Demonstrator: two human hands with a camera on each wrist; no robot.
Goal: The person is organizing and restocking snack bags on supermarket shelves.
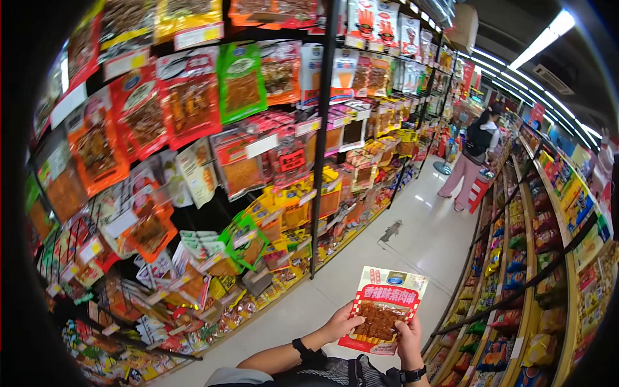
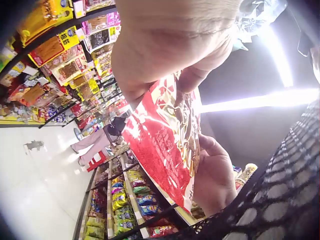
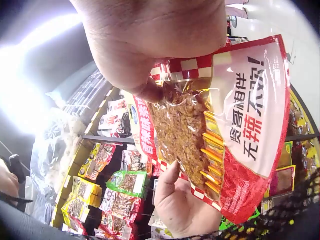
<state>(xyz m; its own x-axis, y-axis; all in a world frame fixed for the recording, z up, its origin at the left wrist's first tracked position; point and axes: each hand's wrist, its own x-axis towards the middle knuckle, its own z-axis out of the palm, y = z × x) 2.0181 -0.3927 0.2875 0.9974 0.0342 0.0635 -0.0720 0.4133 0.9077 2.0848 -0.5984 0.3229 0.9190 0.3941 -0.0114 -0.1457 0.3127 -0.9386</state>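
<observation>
A red and white snack packet (image 1: 387, 309) with brown skewered pieces behind a clear window is held upright between both hands, its printed front toward the head camera. The left hand (image 1: 340, 323) pinches its left edge, thumb on the front. On the right edge the right hand (image 1: 409, 340) grips it the same way. In the left wrist view the packet (image 2: 162, 145) shows its red part between the left hand (image 2: 175, 45) and the right hand (image 2: 214, 175). The right wrist view shows the packet's window and sticks (image 3: 212, 155) close up, with the right hand (image 3: 155, 40) above and the left hand (image 3: 185, 210) below.
Racks of hanging snack packets (image 1: 242, 84) line the left side. Shelves of bagged snacks (image 1: 516, 284) run along the right. Between them lies a pale floor (image 1: 309, 303) with a dark patch (image 1: 391, 231). A person (image 1: 474, 151) stands farther down the aisle beside a red basket (image 1: 477, 195).
</observation>
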